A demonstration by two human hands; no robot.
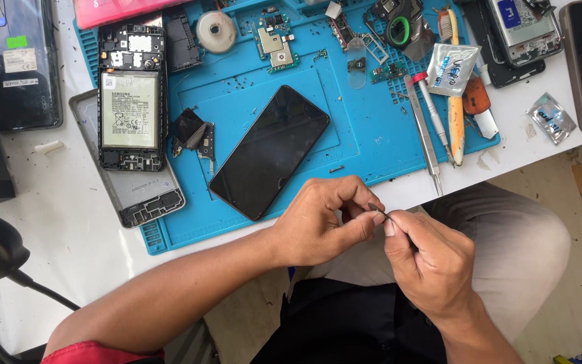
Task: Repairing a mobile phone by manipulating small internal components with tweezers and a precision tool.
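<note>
Both hands pinch a tiny part off the table's near edge.
Left hand (318,226) and right hand (429,259), grips pressed together on a small dark piece (376,209); black phone (269,152) lies on the blue mat (365,135) just beyond.

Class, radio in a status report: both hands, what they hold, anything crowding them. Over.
Left hand and right hand pinched together on a tiny dark part, off the table edge. Black glossy phone lies face-up on blue mat. Nothing crowding them.

Bright even daylight, soft shadows (slight edge distortion), sharp focus.
</note>
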